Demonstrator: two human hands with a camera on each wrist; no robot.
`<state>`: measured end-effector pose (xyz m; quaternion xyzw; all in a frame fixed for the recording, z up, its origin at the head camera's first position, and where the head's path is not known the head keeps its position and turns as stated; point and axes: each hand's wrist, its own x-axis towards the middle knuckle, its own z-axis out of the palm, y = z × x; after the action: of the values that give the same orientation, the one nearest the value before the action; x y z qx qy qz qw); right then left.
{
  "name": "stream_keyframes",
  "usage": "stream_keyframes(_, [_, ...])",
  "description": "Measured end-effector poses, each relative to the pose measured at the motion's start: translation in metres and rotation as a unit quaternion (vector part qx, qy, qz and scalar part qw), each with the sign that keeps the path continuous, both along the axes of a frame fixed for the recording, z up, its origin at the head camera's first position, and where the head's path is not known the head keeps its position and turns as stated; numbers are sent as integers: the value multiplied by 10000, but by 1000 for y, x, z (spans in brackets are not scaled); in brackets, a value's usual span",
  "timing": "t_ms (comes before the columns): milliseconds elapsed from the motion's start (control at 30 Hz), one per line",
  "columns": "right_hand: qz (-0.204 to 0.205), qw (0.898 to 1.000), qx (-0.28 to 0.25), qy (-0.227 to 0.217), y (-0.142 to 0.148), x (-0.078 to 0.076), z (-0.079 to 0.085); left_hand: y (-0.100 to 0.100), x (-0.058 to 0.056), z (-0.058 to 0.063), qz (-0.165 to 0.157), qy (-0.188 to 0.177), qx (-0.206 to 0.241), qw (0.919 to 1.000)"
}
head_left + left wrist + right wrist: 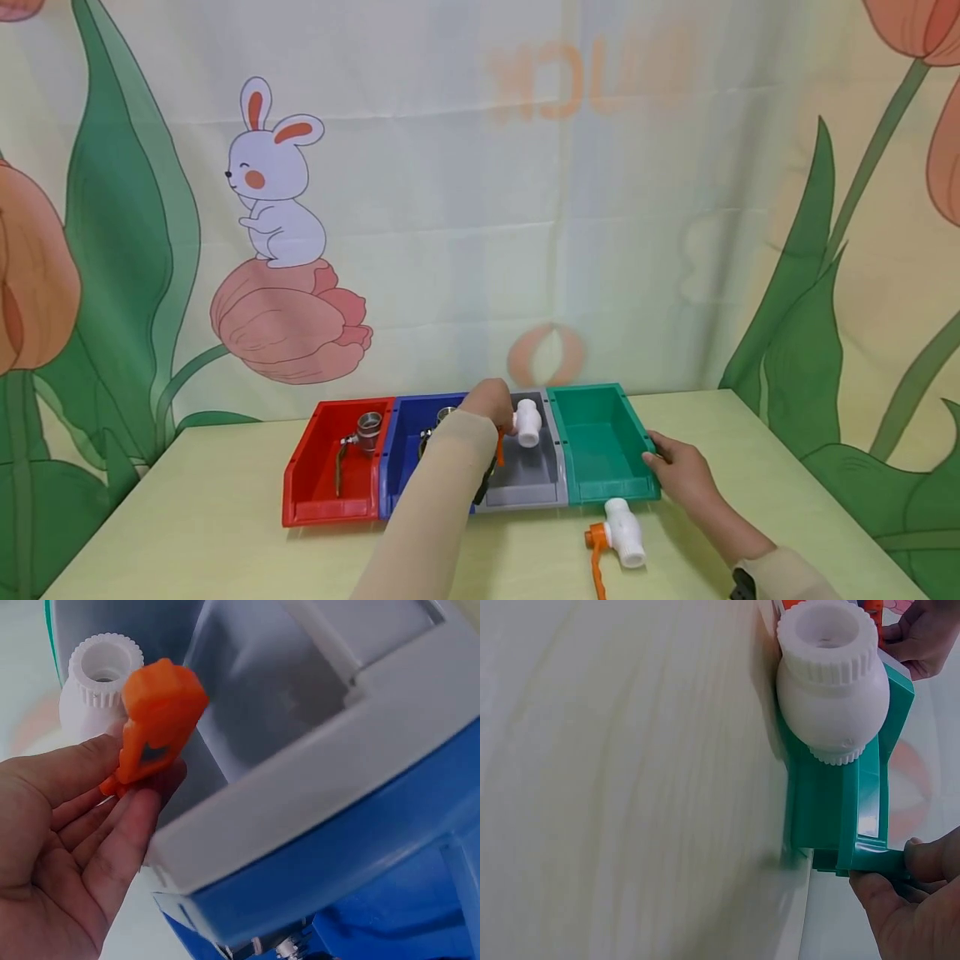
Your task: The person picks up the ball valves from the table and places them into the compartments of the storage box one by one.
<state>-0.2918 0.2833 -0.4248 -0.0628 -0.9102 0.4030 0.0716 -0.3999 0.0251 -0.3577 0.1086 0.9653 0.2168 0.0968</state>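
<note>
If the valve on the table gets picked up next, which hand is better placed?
Probably the right hand: it grips the green bin's right edge, close to the valve, though it must let go. The left hand is farther off, pinching the orange handle of another valve at the grey bin.

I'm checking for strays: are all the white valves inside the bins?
No, the head view shows one white valve lying on the table in front of the green bin.

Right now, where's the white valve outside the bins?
In the head view, right of centre: the valve lies on the table in front of the green bin.
</note>
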Motion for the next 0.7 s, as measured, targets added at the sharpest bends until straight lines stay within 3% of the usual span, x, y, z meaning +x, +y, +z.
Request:
stream_keyframes(433, [27, 9999, -73, 72, -2, 1, 1, 1, -10, -6, -23, -18, 222, 9997])
stream_keyframes(700, [-5, 9999, -134, 28, -6, 0, 0, -2, -12, -7, 34, 241, 235, 9994])
